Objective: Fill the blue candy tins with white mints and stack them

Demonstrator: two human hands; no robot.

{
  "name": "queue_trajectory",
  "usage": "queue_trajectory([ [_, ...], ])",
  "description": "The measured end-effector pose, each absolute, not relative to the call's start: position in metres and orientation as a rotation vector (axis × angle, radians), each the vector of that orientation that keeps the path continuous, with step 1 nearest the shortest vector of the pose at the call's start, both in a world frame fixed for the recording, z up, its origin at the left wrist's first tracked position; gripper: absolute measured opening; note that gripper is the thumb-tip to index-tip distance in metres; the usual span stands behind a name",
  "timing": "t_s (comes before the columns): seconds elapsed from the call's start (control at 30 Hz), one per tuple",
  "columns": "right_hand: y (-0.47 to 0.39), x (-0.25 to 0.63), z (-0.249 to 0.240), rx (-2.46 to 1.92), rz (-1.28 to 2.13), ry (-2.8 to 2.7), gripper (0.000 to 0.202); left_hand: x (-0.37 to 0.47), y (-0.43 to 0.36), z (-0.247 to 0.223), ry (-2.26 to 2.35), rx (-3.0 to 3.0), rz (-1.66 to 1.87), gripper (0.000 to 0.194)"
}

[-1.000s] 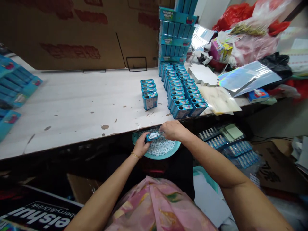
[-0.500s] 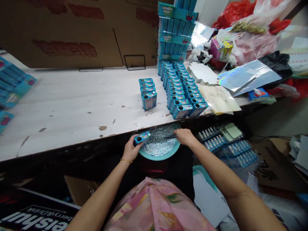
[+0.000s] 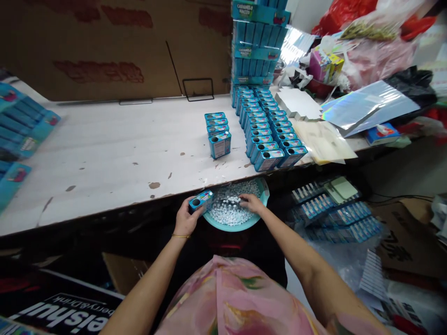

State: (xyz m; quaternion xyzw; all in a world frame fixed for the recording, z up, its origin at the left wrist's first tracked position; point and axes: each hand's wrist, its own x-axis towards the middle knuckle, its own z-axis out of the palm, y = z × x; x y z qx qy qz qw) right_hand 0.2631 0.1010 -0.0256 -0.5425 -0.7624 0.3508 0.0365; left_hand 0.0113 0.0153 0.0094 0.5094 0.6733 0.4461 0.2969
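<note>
My left hand (image 3: 185, 218) is closed around a small blue candy tin (image 3: 201, 200), which has a dark round opening in its top. The tin is at the left rim of a turquoise basin (image 3: 234, 228) of small white candies (image 3: 225, 216). Over the basin, my right hand (image 3: 252, 204) has its fingers closed on a dark scoop (image 3: 226, 202) with white candies heaped on it. The scoop's handle is mostly hidden by the fingers. The basin sits at my lap, against the table's front edge.
On the white table (image 3: 104, 153) stand a short row of blue tins (image 3: 220, 145) and two long rows (image 3: 267, 160). Stacked display boxes (image 3: 258, 51) rise behind them. Flat plastic sheets (image 3: 324, 142) lie at right. More packs (image 3: 335, 209) are below, right of the basin.
My right hand has moved left from the basin's right rim toward its middle, and the scoop now carries candies. The tin in my left hand has shifted slightly left. The camera view has shifted slightly.
</note>
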Motion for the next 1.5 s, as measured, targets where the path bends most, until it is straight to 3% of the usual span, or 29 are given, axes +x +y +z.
queue_trajectory([
  [0.23, 0.102, 0.279, 0.041, -1.309, 1.206, -2.173, 0.033, 0.025, 0.023, 0.007, 1.739, 1.442, 1.157, 0.041],
  [0.6, 0.084, 0.237, 0.139, -1.471, 0.346, -2.992, 0.028, 0.057, 0.033, 0.01, 1.725, 1.711, 0.959, 0.039],
  [0.87, 0.076, 0.223, 0.156, -1.408, 0.137, -3.097, 0.026, 0.055, 0.032, 0.005, 1.719, 1.68, 0.974, 0.038],
  [1.2, 0.077, 0.295, 0.112, -1.603, 0.333, -2.885, 0.03, 0.048, 0.034, -0.005, 1.608, 1.491, 1.155, 0.037],
  [1.5, 0.089, 0.247, -0.009, -1.881, 0.758, -2.633, 0.033, 0.023, 0.024, 0.005, 1.726, 1.42, 1.174, 0.042],
])
